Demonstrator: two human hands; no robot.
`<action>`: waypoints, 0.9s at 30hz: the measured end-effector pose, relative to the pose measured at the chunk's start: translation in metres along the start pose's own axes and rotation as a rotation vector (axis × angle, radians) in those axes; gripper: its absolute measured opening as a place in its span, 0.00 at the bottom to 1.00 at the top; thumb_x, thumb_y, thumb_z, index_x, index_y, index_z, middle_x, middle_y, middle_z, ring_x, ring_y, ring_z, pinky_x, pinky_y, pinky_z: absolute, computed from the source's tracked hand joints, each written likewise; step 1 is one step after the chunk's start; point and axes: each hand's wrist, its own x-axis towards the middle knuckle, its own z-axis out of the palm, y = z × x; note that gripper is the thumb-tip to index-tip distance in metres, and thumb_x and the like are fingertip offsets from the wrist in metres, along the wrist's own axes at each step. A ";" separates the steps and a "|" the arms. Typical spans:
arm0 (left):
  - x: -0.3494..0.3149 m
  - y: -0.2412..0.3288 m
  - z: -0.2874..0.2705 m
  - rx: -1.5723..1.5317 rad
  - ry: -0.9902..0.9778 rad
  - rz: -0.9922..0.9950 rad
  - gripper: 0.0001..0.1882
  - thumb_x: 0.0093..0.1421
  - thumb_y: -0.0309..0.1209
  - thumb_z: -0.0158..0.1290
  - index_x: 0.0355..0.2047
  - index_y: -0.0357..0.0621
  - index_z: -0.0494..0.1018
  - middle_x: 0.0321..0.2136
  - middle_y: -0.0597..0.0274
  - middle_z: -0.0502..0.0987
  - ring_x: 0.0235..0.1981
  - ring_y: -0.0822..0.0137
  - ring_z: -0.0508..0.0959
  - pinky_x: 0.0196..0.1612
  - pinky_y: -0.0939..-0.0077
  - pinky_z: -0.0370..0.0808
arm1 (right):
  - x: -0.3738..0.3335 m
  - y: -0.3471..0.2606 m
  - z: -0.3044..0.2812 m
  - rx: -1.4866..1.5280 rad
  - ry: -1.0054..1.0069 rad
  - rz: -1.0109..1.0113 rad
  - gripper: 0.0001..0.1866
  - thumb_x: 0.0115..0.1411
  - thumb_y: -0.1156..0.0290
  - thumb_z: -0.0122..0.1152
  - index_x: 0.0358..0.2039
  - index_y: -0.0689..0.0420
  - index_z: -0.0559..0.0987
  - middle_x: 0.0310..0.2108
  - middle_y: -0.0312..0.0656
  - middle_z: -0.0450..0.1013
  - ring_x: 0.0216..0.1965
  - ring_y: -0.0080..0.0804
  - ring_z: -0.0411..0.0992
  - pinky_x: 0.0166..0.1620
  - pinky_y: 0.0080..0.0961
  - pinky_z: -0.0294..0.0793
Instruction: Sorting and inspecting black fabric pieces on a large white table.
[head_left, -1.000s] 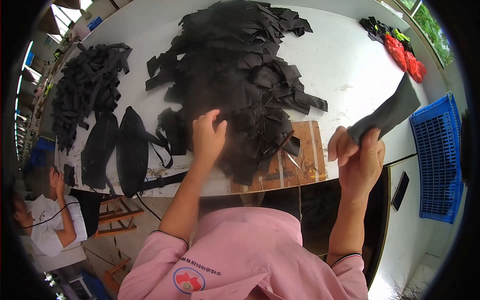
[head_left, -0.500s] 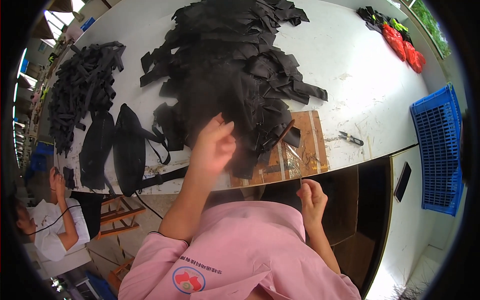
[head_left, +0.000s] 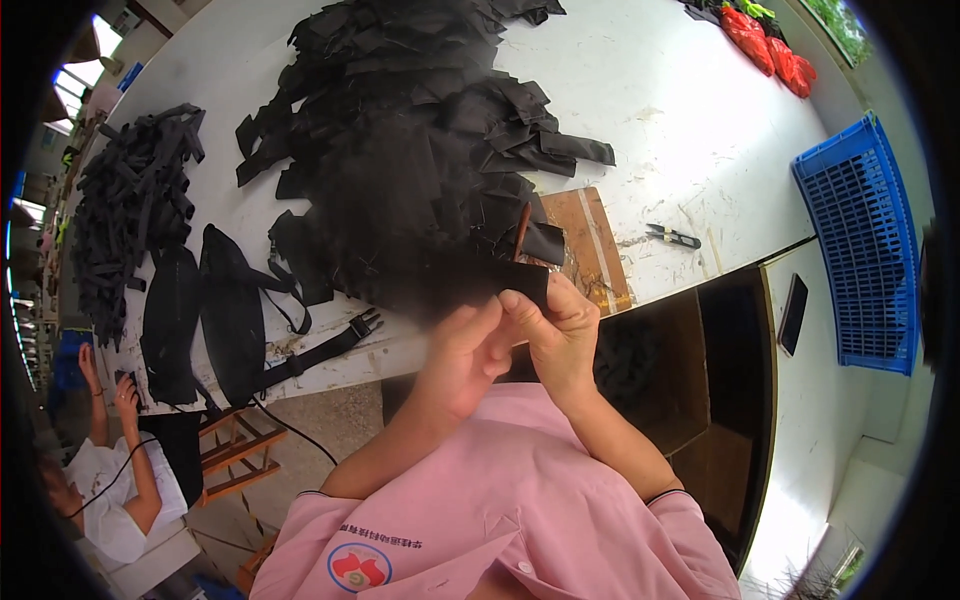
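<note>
A black fabric piece (head_left: 478, 283) is stretched out in front of me at the table's near edge. My right hand (head_left: 562, 330) pinches its right end between thumb and fingers. Close beside it, my left hand (head_left: 462, 352) is closed at the fabric's lower edge, slightly blurred, its fingertips partly hidden. Behind both hands spreads a large heap of black fabric pieces (head_left: 400, 110). A slim brown stick-like tool (head_left: 523, 230) rests against the heap's right side, over a taped brown board (head_left: 592, 235).
Thread snips (head_left: 673, 236) lie on the white table (head_left: 690, 130). Left are a pile of dark strips (head_left: 135, 205), black pouches (head_left: 232, 320) and a buckled strap (head_left: 325, 352). A blue crate (head_left: 862, 240) and phone (head_left: 793, 315) stand right. A co-worker (head_left: 120, 480) sits at lower left.
My right hand has risen from the table's edge to grip the fabric's end. My left hand has come down and toward it. The view has shifted, so the table's contents appear further left.
</note>
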 end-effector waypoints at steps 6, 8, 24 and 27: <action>-0.017 -0.008 -0.002 0.737 0.004 0.405 0.06 0.56 0.29 0.50 0.28 0.39 0.67 0.21 0.68 0.68 0.18 0.84 0.62 0.19 0.90 0.58 | 0.007 -0.020 -0.010 -0.500 0.041 -0.256 0.11 0.41 0.76 0.66 0.15 0.63 0.71 0.15 0.39 0.62 0.14 0.29 0.60 0.17 0.24 0.57; -0.011 -0.006 0.007 0.840 0.079 0.770 0.09 0.51 0.29 0.56 0.25 0.39 0.67 0.16 0.72 0.66 0.17 0.84 0.62 0.19 0.90 0.58 | 0.005 -0.019 -0.011 -0.594 0.039 -0.328 0.10 0.39 0.76 0.66 0.15 0.62 0.71 0.15 0.39 0.61 0.14 0.31 0.61 0.17 0.25 0.58; -0.001 0.018 0.010 0.924 0.085 0.625 0.02 0.53 0.21 0.52 0.25 0.34 0.71 0.16 0.71 0.70 0.17 0.86 0.65 0.19 0.92 0.62 | 0.004 -0.028 -0.016 -0.923 -0.216 -0.359 0.15 0.38 0.66 0.68 0.20 0.60 0.72 0.18 0.40 0.61 0.20 0.34 0.65 0.21 0.27 0.64; -0.004 0.027 0.009 1.065 0.031 0.661 0.03 0.53 0.21 0.52 0.25 0.36 0.69 0.17 0.72 0.69 0.17 0.86 0.63 0.18 0.91 0.59 | 0.005 -0.037 -0.016 -0.475 -0.239 -0.184 0.16 0.41 0.65 0.68 0.25 0.62 0.74 0.21 0.40 0.65 0.22 0.32 0.67 0.23 0.23 0.67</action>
